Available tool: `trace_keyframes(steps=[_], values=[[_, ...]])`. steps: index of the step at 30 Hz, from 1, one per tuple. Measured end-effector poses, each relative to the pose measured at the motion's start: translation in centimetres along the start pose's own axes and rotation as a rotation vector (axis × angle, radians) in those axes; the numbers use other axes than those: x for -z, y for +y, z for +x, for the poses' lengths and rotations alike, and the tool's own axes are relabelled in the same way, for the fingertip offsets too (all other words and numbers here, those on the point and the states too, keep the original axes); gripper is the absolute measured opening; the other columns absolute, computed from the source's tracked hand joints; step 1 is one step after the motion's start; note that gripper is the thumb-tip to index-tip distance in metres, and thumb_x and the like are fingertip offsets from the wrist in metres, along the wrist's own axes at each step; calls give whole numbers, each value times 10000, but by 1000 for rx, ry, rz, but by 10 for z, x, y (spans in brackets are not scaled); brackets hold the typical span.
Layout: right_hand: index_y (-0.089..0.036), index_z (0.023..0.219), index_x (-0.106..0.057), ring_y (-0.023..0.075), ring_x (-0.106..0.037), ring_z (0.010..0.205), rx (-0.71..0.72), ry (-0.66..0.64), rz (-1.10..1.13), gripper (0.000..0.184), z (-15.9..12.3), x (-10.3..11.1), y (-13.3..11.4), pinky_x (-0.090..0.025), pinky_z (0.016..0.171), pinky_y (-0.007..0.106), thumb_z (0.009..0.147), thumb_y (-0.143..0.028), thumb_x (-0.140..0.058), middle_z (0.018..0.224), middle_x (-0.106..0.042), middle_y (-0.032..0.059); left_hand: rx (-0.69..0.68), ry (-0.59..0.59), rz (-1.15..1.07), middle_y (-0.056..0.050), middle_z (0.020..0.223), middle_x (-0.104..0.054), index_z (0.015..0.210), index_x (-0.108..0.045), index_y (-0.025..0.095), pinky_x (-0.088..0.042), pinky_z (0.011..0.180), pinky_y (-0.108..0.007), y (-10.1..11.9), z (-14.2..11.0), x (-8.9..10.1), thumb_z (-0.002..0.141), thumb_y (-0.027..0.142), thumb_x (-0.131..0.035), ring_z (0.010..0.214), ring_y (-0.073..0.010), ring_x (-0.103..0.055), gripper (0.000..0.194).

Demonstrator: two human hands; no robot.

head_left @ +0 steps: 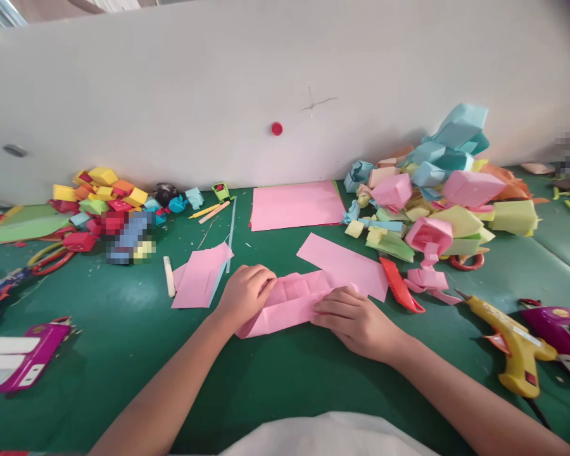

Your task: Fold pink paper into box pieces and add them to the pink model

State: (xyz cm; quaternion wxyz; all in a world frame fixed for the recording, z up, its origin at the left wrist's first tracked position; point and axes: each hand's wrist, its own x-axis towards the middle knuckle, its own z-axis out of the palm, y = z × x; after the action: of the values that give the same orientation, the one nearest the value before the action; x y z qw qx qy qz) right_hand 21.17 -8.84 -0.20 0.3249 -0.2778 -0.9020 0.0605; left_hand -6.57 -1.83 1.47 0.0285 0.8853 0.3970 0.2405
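- At the left edge, a purple-and-white plastic tool (35,358) is cut off; its full shape cannot be told.
- Behind it, a heap of small yellow, red and blue folded-paper blocks (105,193) has a pixelated patch over its front, hiding what lies there.
- A stack of small pink paper pieces (199,278) lies near the left hand (249,291), its lower layers mostly covered.
- The left hand is curled closed on the left end of a creased pink paper strip (282,316); that end is partly hidden.
- The strip lies between the hands, over the green surface (266,386), its near side raised and square creases showing inside.
- The right hand (354,320) has its fingers together, loosely closed on the strip's right part, which they cover.
- Just behind, a flat pink paper rectangle (346,266) is partly overlapped by the strip, with a red plastic-handled tool (401,288) touching its right end.
- A large heap of pastel folded-paper shapes (470,190) stands beyond, its lower pieces buried.
- A yellow glue gun (513,345) lies right of the hand, its cord running out of sight.
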Motion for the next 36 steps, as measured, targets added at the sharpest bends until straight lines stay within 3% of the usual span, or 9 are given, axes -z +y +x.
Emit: trace_keyframes(steps=[5, 8, 11, 14, 16, 20, 24, 36], values=[[-208, 1213, -684, 214, -659, 1055, -40, -63, -25, 318, 0, -2, 1, -537, 904, 418, 1000, -104, -472, 1168, -740, 81, 89, 69, -18, -52, 1040, -703, 1033, -633, 205, -533, 771, -321, 1, -2, 0, 967, 193, -512, 837, -176, -667, 138], [-204, 1249, -671, 221, -651, 1069, -68, -102, -21, 336, -1, -3, 1, -539, 904, 416, 1005, -109, -461, 1202, -726, 88, 21, 173, -1, -73, 1047, -691, 1004, -623, 206, -532, 851, -357, 12, -3, 10, 959, 140, -486, 964, -213, -663, 159], [-196, 1249, -668, 219, -648, 1071, -78, -122, 3, 334, -1, -4, 1, -534, 914, 415, 1004, -108, -459, 1193, -724, 91, -111, 212, 10, -67, 963, -699, 949, -623, 206, -527, 818, -365, 33, -6, 23, 933, 96, -495, 901, -211, -651, 169], [-187, 1257, -660, 221, -637, 1073, -96, -132, 13, 333, 0, -5, 2, -526, 921, 416, 1002, -111, -459, 1200, -718, 94, -276, 6, -38, -55, 954, -726, 981, -650, 194, -542, 844, -361, 57, -12, 27, 931, 86, -492, 917, -206, -671, 198], [-191, 1262, -658, 223, -631, 1068, -113, -144, 10, 335, 0, -5, 2, -521, 916, 415, 1003, -117, -459, 1208, -712, 94, -234, -102, 14, -82, 1141, -729, 1151, -656, 177, -543, 944, -398, 67, -20, 22, 961, 154, -499, 1058, -240, -674, 247], [-208, 1277, -654, 226, -621, 1071, -138, -174, 1, 368, 1, -6, 0, -507, 914, 414, 986, -99, -458, 1229, -701, 86, -147, -288, 148, -131, 1457, -576, 1409, -527, 119, -459, 1118, -472, 74, -43, 4, 995, 239, -490, 1358, -301, -532, 432], [-207, 1269, -658, 226, -617, 1070, -167, -208, -18, 364, 1, -7, -1, -497, 913, 414, 996, -106, -440, 1240, -696, 85, -124, -335, 193, -144, 1605, -373, 1543, -346, 107, -361, 1196, -506, 76, -61, -5, 1025, 317, -448, 1489, -308, -355, 569], [-202, 1239, -673, 239, -613, 1047, -207, -199, -103, 363, 2, -8, -8, -497, 872, 418, 996, -92, -426, 1236, -698, 81, -132, -406, 204, -117, 1663, -222, 1625, -113, 148, -263, 1234, -488, 71, -63, -5, 1037, 412, -420, 1530, -295, -262, 714]])
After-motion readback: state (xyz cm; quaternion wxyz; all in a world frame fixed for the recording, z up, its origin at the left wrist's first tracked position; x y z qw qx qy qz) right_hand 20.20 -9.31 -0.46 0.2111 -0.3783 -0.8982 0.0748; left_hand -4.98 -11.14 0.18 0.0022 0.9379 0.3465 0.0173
